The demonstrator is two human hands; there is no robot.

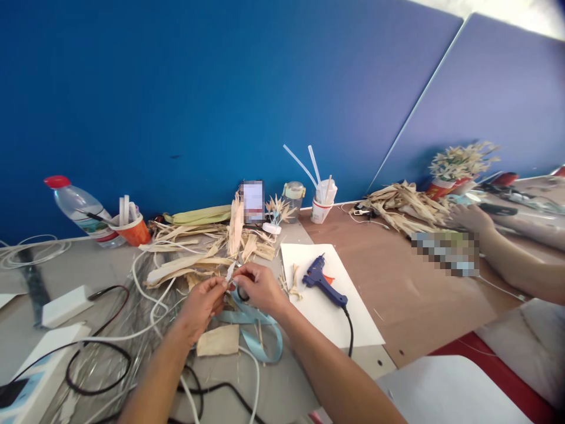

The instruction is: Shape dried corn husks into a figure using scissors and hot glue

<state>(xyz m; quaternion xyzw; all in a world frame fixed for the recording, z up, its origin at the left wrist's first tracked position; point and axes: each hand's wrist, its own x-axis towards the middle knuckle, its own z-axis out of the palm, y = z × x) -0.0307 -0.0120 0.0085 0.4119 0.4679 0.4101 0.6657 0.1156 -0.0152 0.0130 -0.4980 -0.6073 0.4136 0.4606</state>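
My left hand (pixel 209 301) pinches a small pale strip of corn husk (pixel 230 270) between thumb and fingertips. My right hand (pixel 261 290) is closed right beside it, fingertips almost meeting the left ones. A black loop (pixel 242 293), which looks like the handle of small scissors, shows under the right thumb; the rest is mostly hidden by the fingers. Below the hands lie a light blue ribbon (pixel 270 347) in loose curls and a flat tan piece of husk (pixel 218 341). Dry corn husks (pixel 180 272) are heaped just beyond the hands.
A blue glue gun (pixel 325 281) lies on white paper (pixel 353 318), its cord trailing forward. White cables (pixel 154 306) and a power strip (pixel 48 371) spread at left. A bottle (pixel 83 206), an orange cup (pixel 132 228), a phone (pixel 253 203) and a straw cup (pixel 322 209) line the back. Another person's arm (pixel 507 259) rests at right.
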